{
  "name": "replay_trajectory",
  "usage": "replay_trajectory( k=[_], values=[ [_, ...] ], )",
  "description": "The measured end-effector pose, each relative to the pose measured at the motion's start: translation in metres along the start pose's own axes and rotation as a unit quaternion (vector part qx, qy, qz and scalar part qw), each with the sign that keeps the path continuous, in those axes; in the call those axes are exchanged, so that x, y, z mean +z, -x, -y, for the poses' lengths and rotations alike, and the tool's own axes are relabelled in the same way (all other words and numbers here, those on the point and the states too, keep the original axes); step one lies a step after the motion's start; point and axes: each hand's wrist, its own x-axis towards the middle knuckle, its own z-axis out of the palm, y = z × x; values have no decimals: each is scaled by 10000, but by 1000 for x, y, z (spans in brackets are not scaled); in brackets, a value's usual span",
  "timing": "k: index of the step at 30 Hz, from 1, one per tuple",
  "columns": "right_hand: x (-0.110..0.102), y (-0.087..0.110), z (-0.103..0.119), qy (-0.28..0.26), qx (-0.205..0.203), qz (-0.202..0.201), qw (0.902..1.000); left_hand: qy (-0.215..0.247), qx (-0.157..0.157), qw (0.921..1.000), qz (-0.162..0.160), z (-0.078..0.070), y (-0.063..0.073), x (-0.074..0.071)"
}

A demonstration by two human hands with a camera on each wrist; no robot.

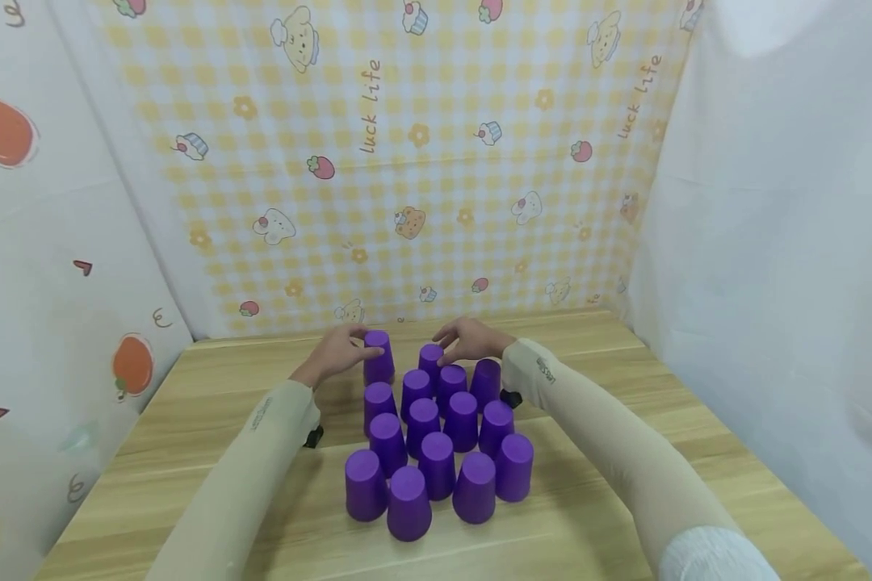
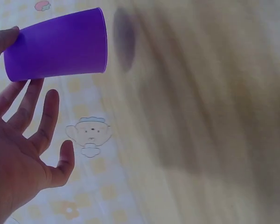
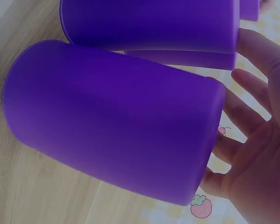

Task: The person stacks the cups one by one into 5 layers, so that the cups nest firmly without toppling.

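My left hand point(image 1: 337, 353) grips a plain purple cup point(image 1: 379, 355) near its closed end, thumb on one side and fingers behind. The left wrist view shows this cup point(image 2: 56, 44) raised off the wooden table, its shadow beside the rim. At the back of a group of upside-down purple cups, my right hand point(image 1: 472, 339) pinches a rear cup point(image 1: 429, 356) near its top with thumb and index finger. Its lower part hides behind its neighbours. In the right wrist view the right hand's other fingers point(image 3: 242, 114) spread behind a nearer cup point(image 3: 116, 119).
Several inverted purple cups stand close together in front of the hands, with a front cup point(image 1: 409, 504) nearest me. A wooden table point(image 1: 596, 516) carries them. Behind rises a yellow checked cloth point(image 1: 436, 186), with white cloths point(image 1: 763, 242) at both sides.
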Motion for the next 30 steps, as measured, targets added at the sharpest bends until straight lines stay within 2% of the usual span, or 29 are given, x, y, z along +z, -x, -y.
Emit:
replay_trajectory(
  k=[7,14,25,30],
  values=[
    [-1,0,1,-29,0,85,10000,-181,-156,9997,-61,-16,-19,-4],
    [-2,-1,-3,-46,-27,35,10000,-38,-322,9995,-21,-27,-34,0],
    [2,-4,-2,-60,-31,0,10000,118,-684,9975,-155,-17,-48,5],
    [4,-5,-4,-133,-24,11,9999,200,-746,9969,-177,-10,-52,8]
  ],
)
